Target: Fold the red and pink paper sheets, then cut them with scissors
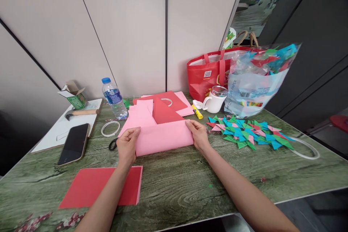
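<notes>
A folded sheet of pink paper (164, 138) is stretched between my two hands, raised a little above the table. My left hand (127, 145) pinches its left end, thumb on the near face. At the right end, my right hand (198, 134) grips the upper corner the same way. Behind it lie loose pink sheets (141, 112) and red sheets (164, 111), partly hidden by the held paper. Under my left forearm rests a stack of red paper (92, 186) with a pink edge showing. Black scissor handles (112, 145) peek out beside my left hand.
Left: a phone (74, 144), hammer (81, 113), small green box (76, 98), water bottle (114, 98) and tape roll (110, 128). Right: folded paper pieces (250, 132), white mug (216, 100), yellow glue stick (197, 111), red bag (199, 78) and a plastic bag of folded paper (247, 92).
</notes>
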Action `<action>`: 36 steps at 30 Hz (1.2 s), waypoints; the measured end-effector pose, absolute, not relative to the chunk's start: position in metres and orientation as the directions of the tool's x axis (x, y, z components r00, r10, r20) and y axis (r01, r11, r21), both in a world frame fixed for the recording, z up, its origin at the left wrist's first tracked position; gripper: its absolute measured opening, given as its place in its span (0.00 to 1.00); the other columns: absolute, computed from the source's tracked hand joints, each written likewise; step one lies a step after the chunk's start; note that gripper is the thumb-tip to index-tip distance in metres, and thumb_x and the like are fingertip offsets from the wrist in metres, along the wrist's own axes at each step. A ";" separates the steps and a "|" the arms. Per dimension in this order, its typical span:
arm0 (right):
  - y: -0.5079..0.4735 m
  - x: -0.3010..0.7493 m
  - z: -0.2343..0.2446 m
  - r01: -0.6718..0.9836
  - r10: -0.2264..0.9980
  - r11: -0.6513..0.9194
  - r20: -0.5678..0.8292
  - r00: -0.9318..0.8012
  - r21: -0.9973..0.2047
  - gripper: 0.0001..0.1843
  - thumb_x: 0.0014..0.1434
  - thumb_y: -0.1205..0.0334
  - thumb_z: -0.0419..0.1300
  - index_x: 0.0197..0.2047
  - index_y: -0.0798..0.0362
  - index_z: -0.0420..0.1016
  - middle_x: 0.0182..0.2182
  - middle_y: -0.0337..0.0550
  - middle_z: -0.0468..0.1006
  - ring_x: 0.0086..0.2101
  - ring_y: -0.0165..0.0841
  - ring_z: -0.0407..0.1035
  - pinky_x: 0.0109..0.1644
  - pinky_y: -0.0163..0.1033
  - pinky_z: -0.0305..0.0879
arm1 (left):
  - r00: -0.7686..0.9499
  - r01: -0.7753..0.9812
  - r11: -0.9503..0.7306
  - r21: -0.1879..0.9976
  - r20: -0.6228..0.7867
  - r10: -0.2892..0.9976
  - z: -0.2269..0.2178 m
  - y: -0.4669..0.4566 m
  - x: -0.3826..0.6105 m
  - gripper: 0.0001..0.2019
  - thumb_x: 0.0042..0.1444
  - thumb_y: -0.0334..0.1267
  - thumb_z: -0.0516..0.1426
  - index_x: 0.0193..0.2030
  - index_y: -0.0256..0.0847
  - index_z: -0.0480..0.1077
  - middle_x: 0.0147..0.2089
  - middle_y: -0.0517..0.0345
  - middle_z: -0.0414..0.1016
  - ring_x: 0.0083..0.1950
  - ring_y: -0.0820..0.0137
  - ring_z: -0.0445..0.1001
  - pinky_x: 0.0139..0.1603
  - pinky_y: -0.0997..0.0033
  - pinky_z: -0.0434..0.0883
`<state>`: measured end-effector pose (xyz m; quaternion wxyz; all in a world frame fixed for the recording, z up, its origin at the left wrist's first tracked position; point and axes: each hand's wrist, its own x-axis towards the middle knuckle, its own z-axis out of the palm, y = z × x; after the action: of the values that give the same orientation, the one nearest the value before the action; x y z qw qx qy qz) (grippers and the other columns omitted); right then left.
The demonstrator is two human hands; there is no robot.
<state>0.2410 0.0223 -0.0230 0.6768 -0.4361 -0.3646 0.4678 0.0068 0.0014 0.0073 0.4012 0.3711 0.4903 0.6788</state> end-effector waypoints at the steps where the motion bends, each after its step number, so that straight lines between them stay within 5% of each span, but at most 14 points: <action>1: 0.022 0.241 -0.023 -0.307 0.949 0.187 0.091 0.302 -0.933 0.12 0.40 0.52 0.66 0.26 0.52 0.77 0.24 0.36 0.77 0.24 0.31 0.65 0.27 0.35 0.60 | -0.402 -0.181 -0.194 0.964 0.108 0.909 0.007 0.001 0.007 0.13 0.36 0.42 0.65 0.27 0.37 0.75 0.25 0.59 0.77 0.25 0.74 0.69 0.27 0.76 0.64; 21: 0.020 0.241 -0.018 -0.318 0.951 0.204 0.109 0.290 -0.926 0.16 0.39 0.53 0.67 0.32 0.51 0.77 0.25 0.39 0.79 0.25 0.32 0.68 0.30 0.36 0.63 | -0.404 -0.158 -0.200 0.967 0.121 0.907 0.006 0.002 0.006 0.12 0.36 0.42 0.65 0.27 0.36 0.75 0.25 0.59 0.77 0.25 0.75 0.69 0.28 0.76 0.64; 36: 0.026 0.243 -0.027 -0.329 0.945 0.156 0.044 0.323 -0.931 0.14 0.36 0.54 0.68 0.27 0.53 0.75 0.24 0.39 0.78 0.25 0.30 0.67 0.29 0.35 0.62 | -0.365 -0.116 -0.181 0.977 0.128 0.922 0.004 -0.002 0.009 0.12 0.37 0.41 0.65 0.29 0.37 0.75 0.24 0.59 0.77 0.23 0.75 0.68 0.24 0.77 0.63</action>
<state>0.2427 0.0259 -0.0268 0.6784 -0.4485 -0.3433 0.4698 0.0086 -0.0017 0.0040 0.3958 0.4011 0.5027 0.6556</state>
